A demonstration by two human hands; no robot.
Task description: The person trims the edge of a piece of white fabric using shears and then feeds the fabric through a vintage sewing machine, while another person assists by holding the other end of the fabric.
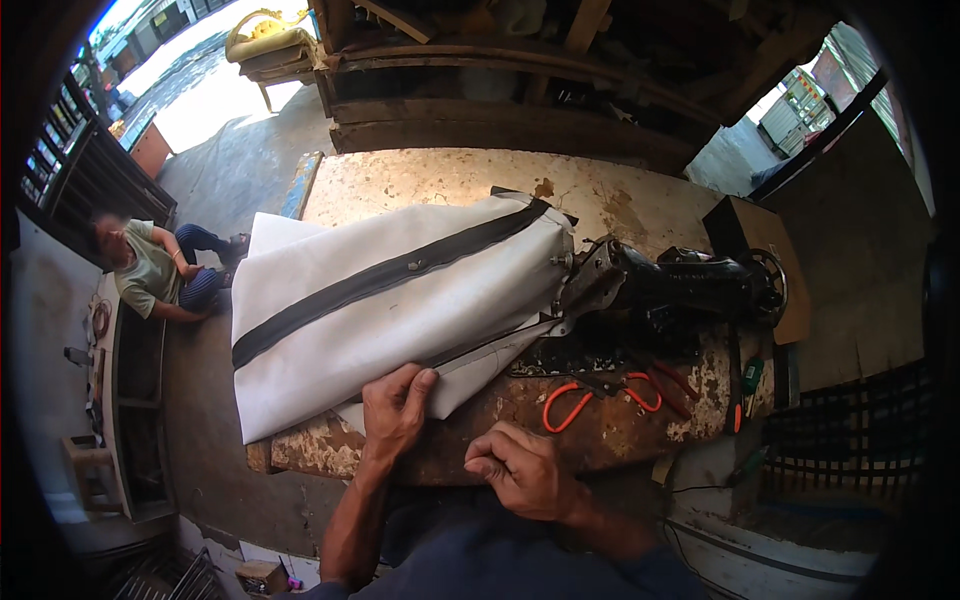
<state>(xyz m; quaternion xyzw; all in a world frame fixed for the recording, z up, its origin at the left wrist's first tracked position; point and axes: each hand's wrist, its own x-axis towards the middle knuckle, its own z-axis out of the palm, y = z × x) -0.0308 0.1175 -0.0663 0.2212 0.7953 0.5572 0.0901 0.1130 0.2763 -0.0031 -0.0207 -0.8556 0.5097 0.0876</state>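
A large white sheet of fabric or vinyl (350,310) with a black zipper strip (400,268) along it lies over the worktable. Its right end runs under the head of a black sewing machine (650,285). At the sheet's near edge, my left hand (395,412) is closed, thumb against curled fingers, gripping the material beside a thin dark seam line. My right hand (525,470) hovers apart from the sheet, in front of the table's near edge. Its fingers are pinched together; whatever they may hold is too small to tell.
Orange-handled scissors (562,408) lie below the machine, beside red-handled pliers (678,388). A green-handled tool (752,374) is at the table's right end. The machine's handwheel (768,287) stands before a cardboard panel (775,250). A person (160,260) sits on the floor at left. Wooden shelving (500,120) stands behind.
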